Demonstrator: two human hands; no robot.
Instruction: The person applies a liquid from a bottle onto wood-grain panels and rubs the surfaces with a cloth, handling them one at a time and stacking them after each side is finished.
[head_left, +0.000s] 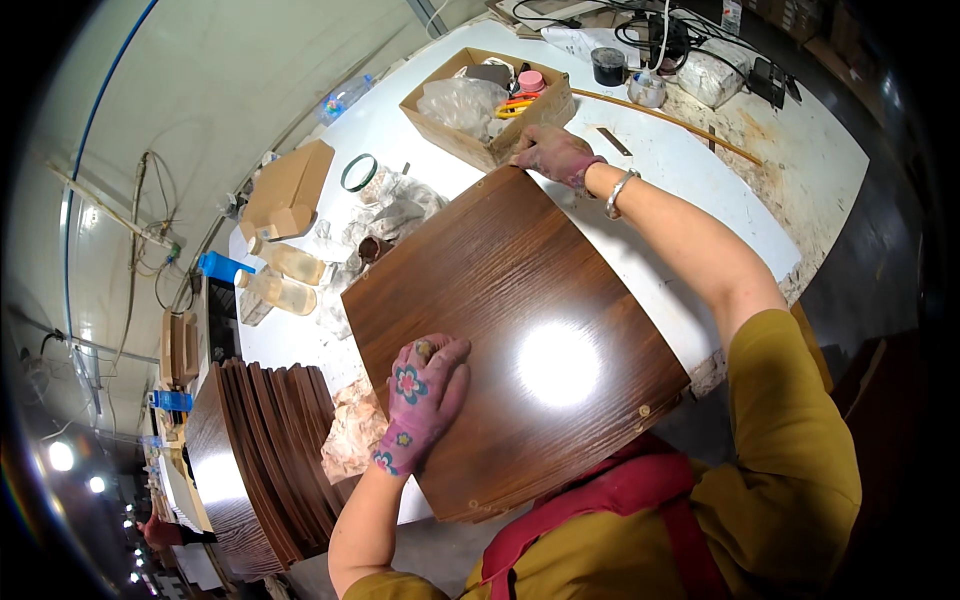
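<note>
A dark brown wood-grain panel [480,270] lies tilted in front of my body, a bright glare on its face. At its far corner, my right hand [555,158], in a pink work glove, is closed round the edge; its fingertips are partly hidden. My left hand [422,400], in a pink glove with flower prints, presses on the panel by its left edge. Its fingers are drawn together and curled, and anything under them is hidden. Beside the left wrist lies a crumpled peach-coloured cloth or paper [352,432].
A stack of similar brown panels [270,450] stands at the left. On the white table [690,190] are a cardboard box [455,135] of tools and plastic, crumpled white cloths [400,205], clear bottles [280,292], a black jar [608,66] and a thin wooden stick [670,122].
</note>
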